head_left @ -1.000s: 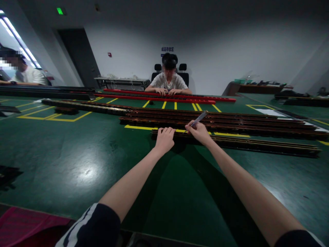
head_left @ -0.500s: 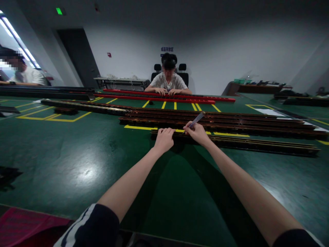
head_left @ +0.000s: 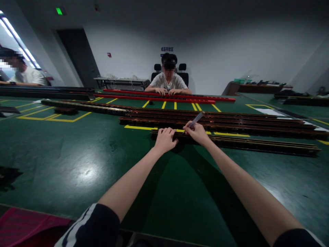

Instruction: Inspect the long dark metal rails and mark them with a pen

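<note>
A long dark strip [head_left: 262, 144] with brassy edges lies crosswise in front of me. Near its left end my left hand [head_left: 166, 139] grips it, fingers curled over the far side and thumb at the near side. My right hand [head_left: 197, 133] is closed around a slim, clear-bodied pen [head_left: 197, 118]. The pen slants, its upper end pointing up and right, its lower end down at the strip just right of my left hand. The tip is too small and dark to make out.
Beyond the strip lies a bundle of similar dark strips [head_left: 231, 120] on the green table [head_left: 64, 151], which bears yellow tape lines. Across it a person [head_left: 168, 80] rests both hands at red rails [head_left: 195, 99]. Another person [head_left: 28, 73] sits at far left, near black rails [head_left: 46, 92].
My left thumb has come out along the strip's near side, and that hand has shifted slightly. My right hand and the pen stay almost where they were.
</note>
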The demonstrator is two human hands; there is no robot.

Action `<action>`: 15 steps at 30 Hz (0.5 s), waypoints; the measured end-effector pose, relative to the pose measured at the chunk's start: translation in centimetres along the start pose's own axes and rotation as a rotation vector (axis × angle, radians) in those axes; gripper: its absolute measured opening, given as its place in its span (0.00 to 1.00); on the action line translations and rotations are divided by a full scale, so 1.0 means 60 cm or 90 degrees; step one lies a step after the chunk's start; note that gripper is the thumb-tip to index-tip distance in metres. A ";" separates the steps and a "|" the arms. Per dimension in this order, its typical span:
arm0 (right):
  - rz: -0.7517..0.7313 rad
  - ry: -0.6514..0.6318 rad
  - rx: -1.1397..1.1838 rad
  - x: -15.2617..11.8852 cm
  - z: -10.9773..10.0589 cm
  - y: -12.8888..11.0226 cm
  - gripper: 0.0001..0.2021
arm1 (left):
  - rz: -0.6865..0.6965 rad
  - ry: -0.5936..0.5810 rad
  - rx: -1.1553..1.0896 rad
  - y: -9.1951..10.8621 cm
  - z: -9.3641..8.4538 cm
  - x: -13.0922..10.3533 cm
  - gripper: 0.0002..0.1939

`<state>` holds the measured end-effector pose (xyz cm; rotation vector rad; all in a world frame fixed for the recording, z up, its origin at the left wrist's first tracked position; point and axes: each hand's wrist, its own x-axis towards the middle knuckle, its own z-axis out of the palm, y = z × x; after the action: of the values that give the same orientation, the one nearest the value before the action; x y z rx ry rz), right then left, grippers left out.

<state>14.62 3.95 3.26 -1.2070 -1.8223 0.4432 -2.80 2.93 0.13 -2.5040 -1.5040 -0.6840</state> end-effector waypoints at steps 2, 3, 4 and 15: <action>0.003 -0.001 -0.002 0.000 0.000 -0.001 0.08 | 0.004 0.005 0.008 -0.001 0.002 0.000 0.21; 0.003 -0.002 -0.003 0.000 0.000 -0.002 0.08 | 0.006 0.006 0.010 -0.001 0.002 0.001 0.21; 0.003 -0.003 -0.004 0.000 0.000 -0.003 0.07 | 0.007 0.006 0.012 -0.001 0.003 0.001 0.20; 0.001 -0.006 -0.002 0.001 -0.003 -0.007 0.07 | 0.005 0.018 0.025 -0.001 0.007 0.000 0.17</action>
<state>14.56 3.78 3.67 -1.2112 -1.8309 0.4486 -2.74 3.14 -0.22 -2.4599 -1.4837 -0.6785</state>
